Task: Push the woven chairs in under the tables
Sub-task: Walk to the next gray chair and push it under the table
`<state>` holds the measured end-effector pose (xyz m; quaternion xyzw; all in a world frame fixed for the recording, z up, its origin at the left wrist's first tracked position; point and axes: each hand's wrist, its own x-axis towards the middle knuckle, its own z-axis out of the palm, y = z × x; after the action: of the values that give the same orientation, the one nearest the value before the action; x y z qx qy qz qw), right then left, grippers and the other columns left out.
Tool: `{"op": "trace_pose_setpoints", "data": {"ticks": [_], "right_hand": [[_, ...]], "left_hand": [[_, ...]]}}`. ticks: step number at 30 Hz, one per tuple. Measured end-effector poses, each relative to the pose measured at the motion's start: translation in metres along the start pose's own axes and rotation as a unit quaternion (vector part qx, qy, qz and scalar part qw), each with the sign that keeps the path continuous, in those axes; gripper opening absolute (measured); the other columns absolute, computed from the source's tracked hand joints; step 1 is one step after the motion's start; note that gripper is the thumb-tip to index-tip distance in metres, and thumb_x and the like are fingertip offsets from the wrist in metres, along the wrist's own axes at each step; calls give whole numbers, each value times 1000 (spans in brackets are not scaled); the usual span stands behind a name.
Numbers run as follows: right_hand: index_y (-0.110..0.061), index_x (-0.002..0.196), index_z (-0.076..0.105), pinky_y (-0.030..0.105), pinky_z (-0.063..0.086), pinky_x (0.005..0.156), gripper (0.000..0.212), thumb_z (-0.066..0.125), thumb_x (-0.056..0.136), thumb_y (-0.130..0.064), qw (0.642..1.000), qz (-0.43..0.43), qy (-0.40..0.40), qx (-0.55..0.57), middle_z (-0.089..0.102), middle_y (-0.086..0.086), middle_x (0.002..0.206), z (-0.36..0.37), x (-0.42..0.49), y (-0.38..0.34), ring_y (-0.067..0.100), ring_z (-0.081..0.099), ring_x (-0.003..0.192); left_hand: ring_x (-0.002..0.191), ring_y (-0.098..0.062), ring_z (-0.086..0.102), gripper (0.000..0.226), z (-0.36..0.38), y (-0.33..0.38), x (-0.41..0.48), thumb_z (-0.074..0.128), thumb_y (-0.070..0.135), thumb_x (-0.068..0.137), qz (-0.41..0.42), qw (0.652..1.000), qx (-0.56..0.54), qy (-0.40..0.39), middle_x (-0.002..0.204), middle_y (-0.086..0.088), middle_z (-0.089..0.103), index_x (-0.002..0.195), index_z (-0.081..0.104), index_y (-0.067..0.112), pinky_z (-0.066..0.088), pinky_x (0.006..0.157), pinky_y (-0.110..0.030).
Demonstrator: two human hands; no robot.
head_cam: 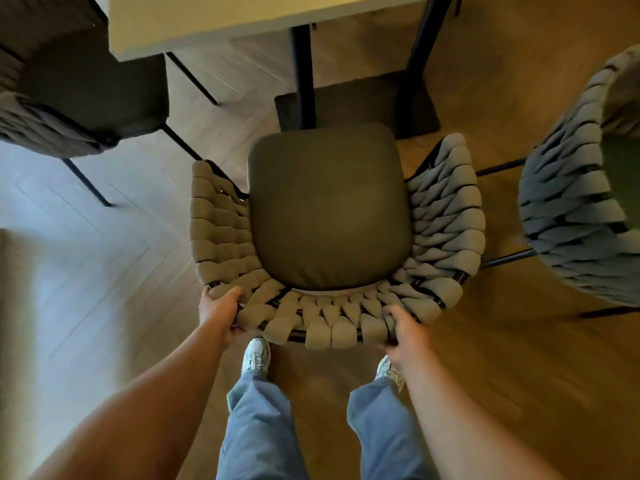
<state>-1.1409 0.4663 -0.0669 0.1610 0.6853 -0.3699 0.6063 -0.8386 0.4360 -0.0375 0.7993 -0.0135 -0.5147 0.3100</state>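
Woven beige straps wrap the curved back of the middle chair, and both hands grip this back at its top rim. The left hand is closed around the rim at the left corner, the fingers curled over the straps; the right hand holds the rim at the right side in the same way. The chair stands on the wooden floor in front of the table — its dark seat cushion is not under the tabletop, and the front edge of the seat is near the black table leg. It is hard to tell if they touch. A second woven chair stands at the left, partly under the table edge, and a third one at the right, well apart from the table. Below the hands are the person's blue jeans and white shoes.
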Motion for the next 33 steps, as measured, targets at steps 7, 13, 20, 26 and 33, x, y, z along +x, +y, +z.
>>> {"op": "trace_pose_setpoints", "data": {"ticks": [7, 13, 20, 26, 33], "right_hand": [[-25, 137, 54, 64, 57, 84, 48, 66, 93, -41, 996, 11, -80, -48, 64, 18, 129, -29, -4, -36, 43, 61, 118], [-16, 135, 55, 52, 57, 67, 36, 58, 100, -24, 991, 15, -63, -115, 65, 18, 119, -31, 5, -52, 39, 61, 111], [-15, 131, 56, 54, 61, 68, 39, 68, 93, -16, 990, -23, -29, -138, 68, 21, 117, -32, 14, -56, 40, 66, 102], [-12, 131, 55, 49, 61, 57, 42, 70, 92, -14, 987, -51, -19, -149, 68, 21, 111, -40, 9, -66, 39, 67, 95], [-10, 134, 52, 52, 60, 64, 41, 65, 95, -12, 986, -35, -49, -155, 67, 18, 102, -43, -3, -62, 33, 66, 83]], "left_hand": [[94, -34, 71, 60, 45, -50, -56, 80, 26, 82, -52, 989, -141, 15, 116, -13, 66, 132, 48, 23, 61, 61, -49], [93, -35, 69, 77, 71, -72, -75, 76, 2, 82, -82, 980, -182, -13, 119, -18, 62, 141, 34, 28, 58, 59, -46], [90, -35, 66, 76, 77, -73, -76, 63, -10, 85, -72, 979, -187, -24, 110, -18, 59, 143, 30, 28, 56, 59, -46], [89, -34, 67, 68, 83, -83, -87, 63, -8, 86, -80, 979, -189, -23, 116, -21, 59, 138, 32, 25, 55, 46, -38], [91, -35, 68, 66, 79, -92, -82, 66, -7, 85, -76, 979, -191, -13, 110, -19, 60, 136, 36, 23, 58, 60, -46]]}}
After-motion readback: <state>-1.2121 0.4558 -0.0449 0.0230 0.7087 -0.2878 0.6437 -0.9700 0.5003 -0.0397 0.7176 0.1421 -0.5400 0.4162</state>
